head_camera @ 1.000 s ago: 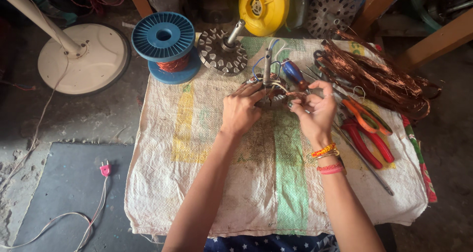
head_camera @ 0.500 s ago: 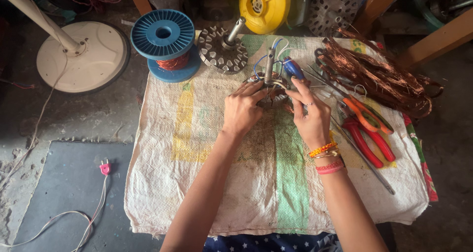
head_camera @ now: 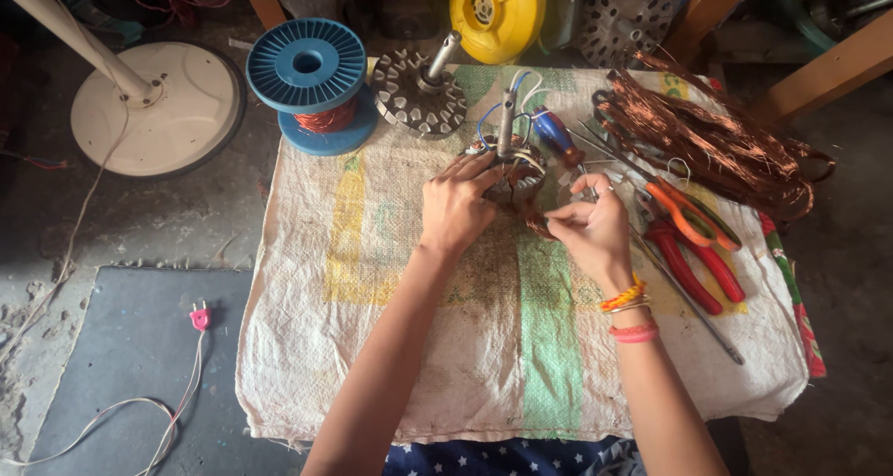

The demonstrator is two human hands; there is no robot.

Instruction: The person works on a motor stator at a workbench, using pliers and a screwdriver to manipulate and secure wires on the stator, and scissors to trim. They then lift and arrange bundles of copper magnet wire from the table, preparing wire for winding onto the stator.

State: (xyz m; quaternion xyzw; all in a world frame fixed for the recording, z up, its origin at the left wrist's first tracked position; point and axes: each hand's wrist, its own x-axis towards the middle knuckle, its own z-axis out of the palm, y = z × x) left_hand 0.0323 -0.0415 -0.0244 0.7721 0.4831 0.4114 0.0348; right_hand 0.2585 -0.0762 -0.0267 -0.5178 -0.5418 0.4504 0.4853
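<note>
My left hand grips the stator while my right hand pinches its copper wire, pliers just right.

The single head camera is looking steeply down from close above at the sack-covered bench, facing forward past both forearms toward the cluttered floor beyond its far edge.

No packages, labels, signs or screens visible. Closest thing: woven sack spread as a work cloth at center, off-white with faded yellow and green printed blocks.
</note>
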